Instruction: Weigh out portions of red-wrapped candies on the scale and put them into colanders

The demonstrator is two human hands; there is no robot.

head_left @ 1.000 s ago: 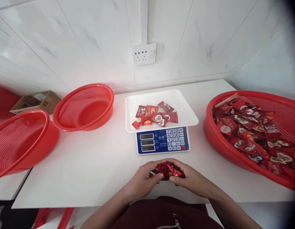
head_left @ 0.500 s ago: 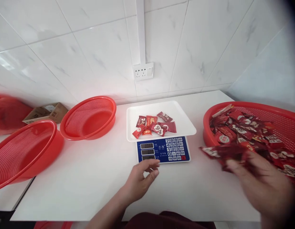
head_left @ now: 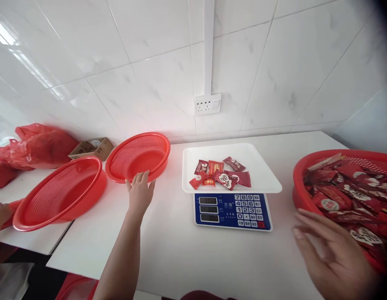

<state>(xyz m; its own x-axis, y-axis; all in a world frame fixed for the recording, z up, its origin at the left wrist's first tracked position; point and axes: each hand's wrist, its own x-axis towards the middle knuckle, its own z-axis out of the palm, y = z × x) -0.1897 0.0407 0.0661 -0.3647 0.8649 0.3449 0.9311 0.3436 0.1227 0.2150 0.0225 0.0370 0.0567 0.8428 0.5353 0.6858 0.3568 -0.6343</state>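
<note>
Our left hand [head_left: 140,191], loosely spread, has moved to the back basket [head_left: 126,152]; our right hand [head_left: 334,252] grips nothing beside the sweets [head_left: 331,204]. Let's touch softly.

White marbled wall tiles [head_left: 156,91] with pale grout lines rise behind the table, bright strips of light reflected at upper left. 1 white conduit [head_left: 209,50] runs straight down them to a white wall socket [head_left: 207,104], which has 1 switch at its right side. Farther left, 1 open brown cardboard box [head_left: 101,149] with dark print sits near the wall, beside bulging red plastic bags [head_left: 46,146].
</note>
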